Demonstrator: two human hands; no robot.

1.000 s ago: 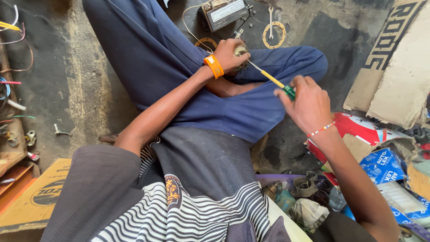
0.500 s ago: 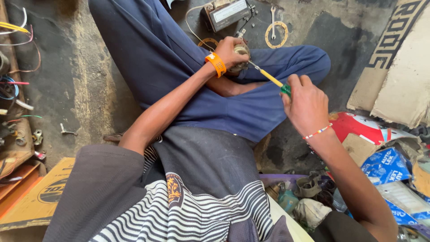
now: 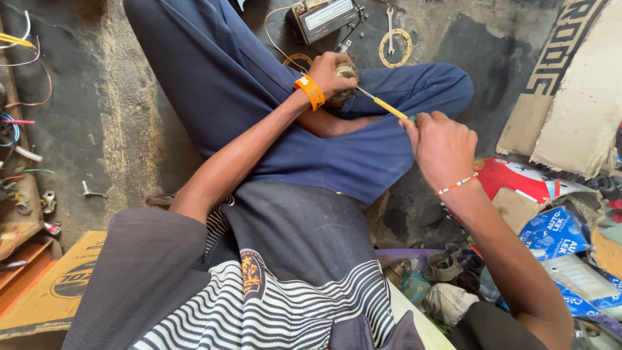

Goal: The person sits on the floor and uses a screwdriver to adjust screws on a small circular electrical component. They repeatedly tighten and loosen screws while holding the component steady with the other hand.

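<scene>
1. While my right hand (image 3: 444, 146) sits nearer me, fingers clamped on the screwdriver (image 3: 387, 106), its shaft runs up-left from them.
2. Beyond the tip, my left hand (image 3: 330, 74) has its fingers wrapped round a small round part (image 3: 345, 81).

The left hand (image 3: 329, 74) hides most of the round part (image 3: 346, 72).

Grimy dark concrete floor (image 3: 116, 129), flattened cardboard (image 3: 576, 110) at right.

Left hand (image 3: 332, 72) grips round part (image 3: 348, 71); right hand (image 3: 444, 146) drives screwdriver (image 3: 383, 104).
</scene>
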